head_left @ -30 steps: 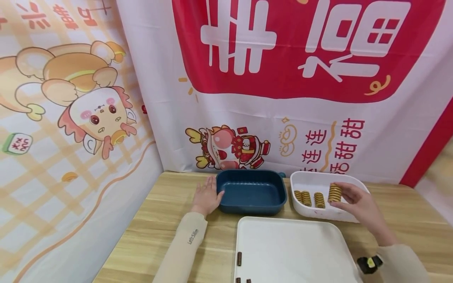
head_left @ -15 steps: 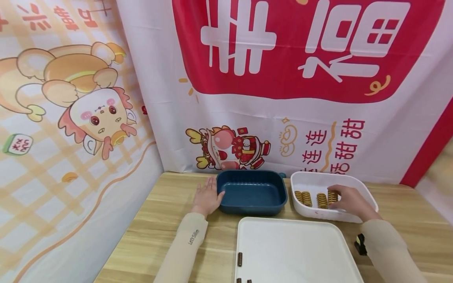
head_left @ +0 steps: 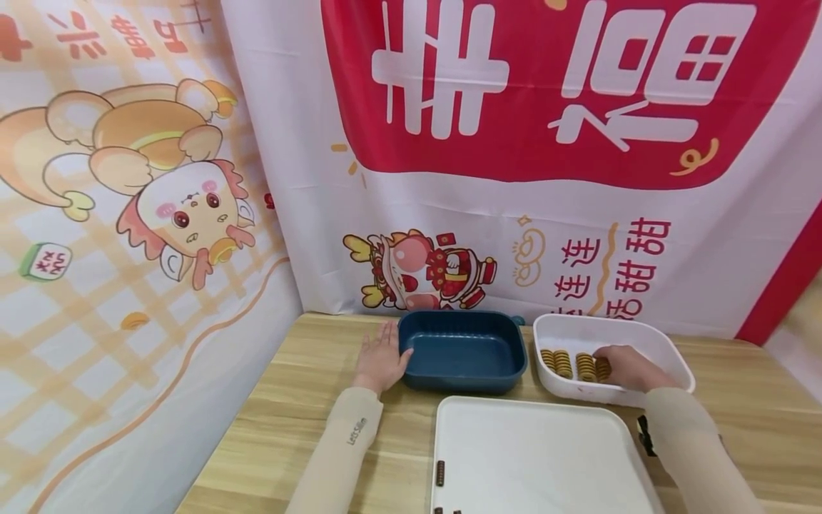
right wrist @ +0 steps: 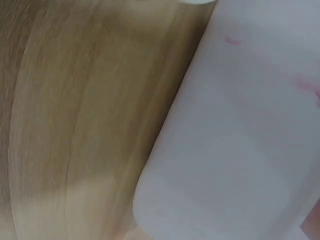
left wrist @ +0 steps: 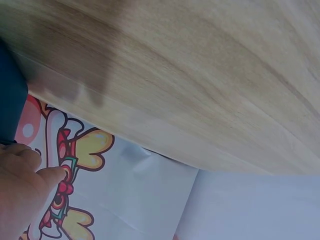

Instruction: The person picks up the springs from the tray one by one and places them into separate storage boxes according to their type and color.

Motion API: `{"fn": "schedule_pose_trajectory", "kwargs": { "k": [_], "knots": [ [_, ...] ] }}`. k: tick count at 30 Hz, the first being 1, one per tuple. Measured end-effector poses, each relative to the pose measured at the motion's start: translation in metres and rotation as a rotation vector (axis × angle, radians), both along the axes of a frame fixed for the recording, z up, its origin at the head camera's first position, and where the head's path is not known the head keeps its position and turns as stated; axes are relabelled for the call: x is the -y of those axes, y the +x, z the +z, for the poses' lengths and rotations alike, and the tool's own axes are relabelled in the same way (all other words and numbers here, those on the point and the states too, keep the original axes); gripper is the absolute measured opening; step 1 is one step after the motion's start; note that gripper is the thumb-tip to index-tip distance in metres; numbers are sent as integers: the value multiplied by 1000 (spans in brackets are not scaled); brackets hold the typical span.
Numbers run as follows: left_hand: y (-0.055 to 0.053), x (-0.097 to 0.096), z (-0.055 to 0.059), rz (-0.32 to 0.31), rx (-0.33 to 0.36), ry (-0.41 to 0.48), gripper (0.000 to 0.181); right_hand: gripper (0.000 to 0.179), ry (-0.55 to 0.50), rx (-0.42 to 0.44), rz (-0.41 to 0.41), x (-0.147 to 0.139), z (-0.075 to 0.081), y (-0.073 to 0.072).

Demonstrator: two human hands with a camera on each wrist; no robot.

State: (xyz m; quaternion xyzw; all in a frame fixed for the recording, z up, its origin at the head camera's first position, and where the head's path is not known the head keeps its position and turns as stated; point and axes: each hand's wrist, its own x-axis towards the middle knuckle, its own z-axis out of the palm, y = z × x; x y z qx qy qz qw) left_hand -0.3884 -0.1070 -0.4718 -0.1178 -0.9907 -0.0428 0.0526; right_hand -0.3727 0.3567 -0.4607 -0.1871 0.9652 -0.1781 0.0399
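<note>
My right hand (head_left: 629,368) reaches into the white bin (head_left: 677,357) in the head view. Its fingers pinch a row of round golden cookies (head_left: 602,369), partly covered by the hand. Just left of it lies another cookie row (head_left: 585,367), and two more rows (head_left: 556,363) lie at the bin's left end. In the right wrist view only a sliver of the hand (right wrist: 313,223) shows beside the bin wall (right wrist: 220,135). My left hand (head_left: 382,360), fingers extended, rests against the left side of the dark blue bin (head_left: 462,384).
A cream tray (head_left: 533,457) lies in front of both bins, with several small brown ridged pieces (head_left: 439,473) along its left edge. Behind the wooden table (head_left: 289,400) hangs a printed cloth (head_left: 308,214). A black wristband (head_left: 645,435) shows at the right sleeve.
My right hand has lowered the cookie row from the bin's rim down into the white bin, beside another row. The left hand stays at the blue bin. The head view has shifted slightly.
</note>
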Motion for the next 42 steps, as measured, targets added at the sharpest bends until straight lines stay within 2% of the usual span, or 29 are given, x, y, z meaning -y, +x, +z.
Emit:
{"fn": "schedule_pose_trajectory", "kwargs": {
  "k": [4,8,15,18,22,28,33,42],
  "knots": [
    [-1,0,0,11,-8,1,69,33,-3,-6,14,-1,1,0],
    [0,0,0,12,-7,5,69,43,4,-57,21,-5,5,4],
    [2,-2,0,11,5,8,69,68,-2,-197,-137,-23,14,17],
    [2,-2,0,12,11,0,69,82,4,-161,-188,-37,14,24],
    [2,-1,0,12,8,7,69,92,-16,-78,-215,-55,5,31],
    [1,-1,-1,11,2,11,68,88,-7,-106,-200,-70,-8,32],
    [1,-2,-2,4,0,12,68,90,23,-121,-222,-77,-15,31],
    [1,-2,0,9,8,6,69,94,21,-118,-240,-76,-14,29]
  ]
}}
